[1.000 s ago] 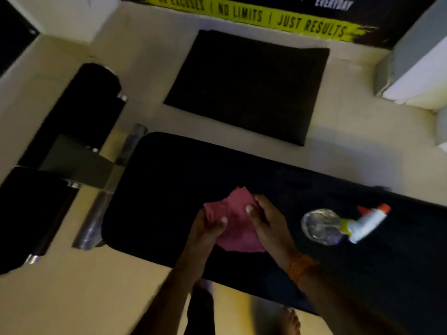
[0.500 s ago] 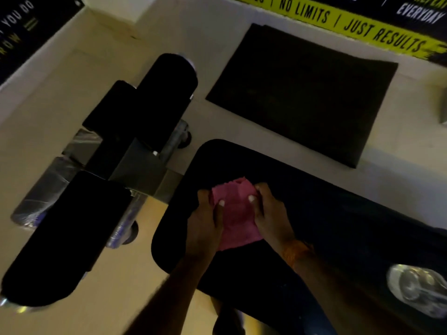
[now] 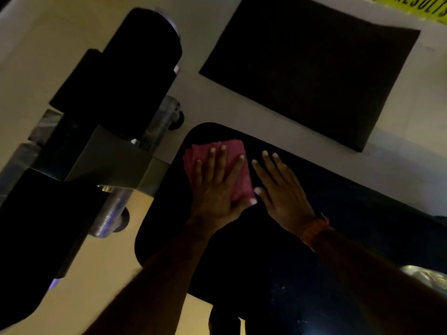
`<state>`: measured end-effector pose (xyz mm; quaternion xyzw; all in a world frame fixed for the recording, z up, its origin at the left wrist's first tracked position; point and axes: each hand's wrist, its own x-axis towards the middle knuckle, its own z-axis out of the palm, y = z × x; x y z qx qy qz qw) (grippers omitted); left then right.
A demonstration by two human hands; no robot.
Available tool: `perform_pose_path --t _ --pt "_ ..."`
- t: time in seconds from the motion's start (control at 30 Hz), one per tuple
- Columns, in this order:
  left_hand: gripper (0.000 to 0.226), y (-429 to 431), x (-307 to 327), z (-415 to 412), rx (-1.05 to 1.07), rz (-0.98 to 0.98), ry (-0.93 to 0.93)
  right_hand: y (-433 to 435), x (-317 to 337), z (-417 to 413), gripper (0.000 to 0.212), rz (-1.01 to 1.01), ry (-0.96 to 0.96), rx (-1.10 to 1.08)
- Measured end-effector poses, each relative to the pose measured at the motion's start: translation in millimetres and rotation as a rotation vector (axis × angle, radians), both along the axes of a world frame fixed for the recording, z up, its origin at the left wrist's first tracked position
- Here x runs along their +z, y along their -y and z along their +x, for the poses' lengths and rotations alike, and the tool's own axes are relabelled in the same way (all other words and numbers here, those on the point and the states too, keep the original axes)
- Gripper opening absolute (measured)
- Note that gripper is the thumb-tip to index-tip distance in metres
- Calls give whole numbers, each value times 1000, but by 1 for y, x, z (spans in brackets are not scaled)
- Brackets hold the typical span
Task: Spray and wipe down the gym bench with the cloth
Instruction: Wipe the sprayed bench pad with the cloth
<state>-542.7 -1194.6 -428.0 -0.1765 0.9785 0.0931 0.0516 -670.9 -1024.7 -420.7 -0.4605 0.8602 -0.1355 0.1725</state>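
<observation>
Now the wiping step begins: the left hand (image 3: 215,187) presses flat, fingers spread, on the folded pink cloth (image 3: 238,163) near the gym bench (image 3: 338,226) end; the right hand (image 3: 281,192) lies open beside it, holding nothing. Next probably comes a firm stroke along the pad.

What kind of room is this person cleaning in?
Most likely a gym: a padded black bench under the hands, black foam leg rollers on its metal frame, a dark floor mat, and a yellow slogan banner on the wall.
</observation>
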Motion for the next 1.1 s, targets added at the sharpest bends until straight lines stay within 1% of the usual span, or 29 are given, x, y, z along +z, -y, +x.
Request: perform_pose_path --t 0.03,0.2,0.33,0.37,0.47,0.5,0.53,0.6,0.63,0.67,0.7,0.77,0.8,0.83,0.87,0.97,1.03,1.1 --pt "97 0 -3 -1 1 -23 -23 -3 -2 -2 62 -3 -21 17" --pt "71 6 -9 -15 90 -133 -73 -5 -9 -4 61 -2 -102 55" --pt "62 15 -8 -40 283 -158 -69 -6 -14 -6 62 12 -141 72" --pt "61 11 -8 -39 278 -155 -62 -5 -14 -6 62 16 -142 74" --pt "62 5 -7 -23 58 -99 -23 -6 -12 -5 63 20 -130 64" --pt "63 13 -5 -21 18 -85 -12 -6 -11 -5 63 22 -127 66" --pt "63 23 -4 -24 27 -93 -9 -6 -10 -5 63 24 -130 68" --pt "63 36 -2 -40 158 -139 11 -6 -12 -5 63 26 -146 67" --pt "63 34 -2 -45 207 -154 17 -6 -13 -5 63 23 -152 67" --pt "62 26 -4 -43 209 -164 9 -6 -15 -5 64 16 -154 66" --pt "61 15 -6 -35 153 -160 -6 -6 -16 -5 64 9 -156 65" --pt "62 -2 -7 -6 -30 -136 -16 -7 -17 -4 64 7 -165 62" --pt "62 0 -6 4 -87 -111 -4 -7 -16 -4 64 4 -166 62" --pt "62 8 -4 4 -97 -98 2 -7 -16 -4 64 1 -167 60" --pt "61 17 -2 -4 -55 -96 -4 -7 -17 -4 64 3 -170 62" --pt "61 40 2 -49 213 -127 43 -7 -18 -5 64 14 -191 59" --pt "61 36 1 -54 237 -156 55 -7 -19 -4 64 16 -193 63" --pt "61 22 -2 -32 154 -148 36 -7 -17 -3 64 11 -167 60"
